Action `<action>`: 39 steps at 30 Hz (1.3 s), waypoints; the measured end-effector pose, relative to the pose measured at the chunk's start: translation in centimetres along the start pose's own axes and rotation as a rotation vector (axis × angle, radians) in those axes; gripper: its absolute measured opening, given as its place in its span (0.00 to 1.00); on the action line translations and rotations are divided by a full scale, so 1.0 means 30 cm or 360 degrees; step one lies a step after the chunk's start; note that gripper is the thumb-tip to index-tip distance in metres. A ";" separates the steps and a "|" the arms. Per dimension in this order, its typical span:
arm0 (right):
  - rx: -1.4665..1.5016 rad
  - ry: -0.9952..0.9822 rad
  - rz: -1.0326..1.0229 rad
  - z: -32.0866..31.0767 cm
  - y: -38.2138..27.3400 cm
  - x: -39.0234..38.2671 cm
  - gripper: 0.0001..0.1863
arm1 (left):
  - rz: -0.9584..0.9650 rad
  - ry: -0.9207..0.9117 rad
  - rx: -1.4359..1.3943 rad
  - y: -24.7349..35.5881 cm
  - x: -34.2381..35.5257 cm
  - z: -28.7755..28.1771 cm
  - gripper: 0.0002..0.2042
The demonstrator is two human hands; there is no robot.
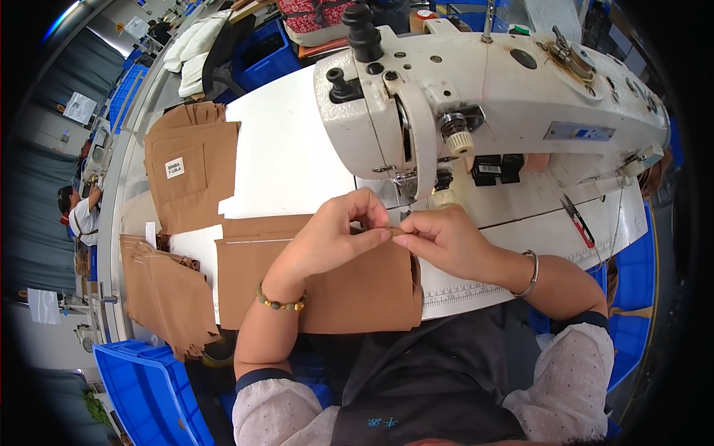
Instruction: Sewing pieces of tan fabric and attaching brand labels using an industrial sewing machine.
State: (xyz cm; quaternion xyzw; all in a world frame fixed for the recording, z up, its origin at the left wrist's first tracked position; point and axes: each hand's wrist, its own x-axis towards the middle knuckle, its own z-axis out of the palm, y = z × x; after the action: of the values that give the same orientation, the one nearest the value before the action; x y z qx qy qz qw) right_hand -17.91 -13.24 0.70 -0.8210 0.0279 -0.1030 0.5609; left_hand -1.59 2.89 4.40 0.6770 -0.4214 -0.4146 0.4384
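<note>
A brown fabric panel (349,297) lies on the white machine table in front of me, its near edge hanging toward my lap. My left hand (342,230) pinches the upper right part of this fabric between thumb and fingers. Right beside it, my right hand (446,241) pinches the same folded edge, so the fingertips nearly meet. Both hands sit just in front of the needle area of a white sewing machine (401,186). The exact fold between the fingertips is partly hidden by them.
Brown pieces with a white label (190,167) are stacked at the left, above more cut brown pieces (163,286). Red-handled thread snips (580,223) lie at the right. A ruler strip (468,294) runs along the table's front. Blue crates (149,386) stand below; a person (83,215) works far left.
</note>
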 end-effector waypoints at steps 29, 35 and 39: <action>-0.0038 0.0000 -0.0088 0.017 -0.008 -0.007 0.07 | -0.0065 -0.0016 -0.0048 0.013 -0.015 -0.008 0.03; 0.0357 0.0033 0.0051 0.118 -0.028 -0.103 0.13 | 0.0251 0.0608 0.0259 0.134 -0.112 0.014 0.02; 0.0262 0.0086 0.0056 0.096 -0.093 -0.149 0.10 | 0.0413 0.0901 0.0269 0.208 -0.201 -0.021 0.02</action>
State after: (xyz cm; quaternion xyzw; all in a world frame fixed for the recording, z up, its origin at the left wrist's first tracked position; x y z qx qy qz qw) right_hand -21.90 -8.86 1.67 -0.7683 0.0488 -0.1173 0.6273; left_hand -4.10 7.04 11.60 0.7400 -0.3985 -0.1142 0.5296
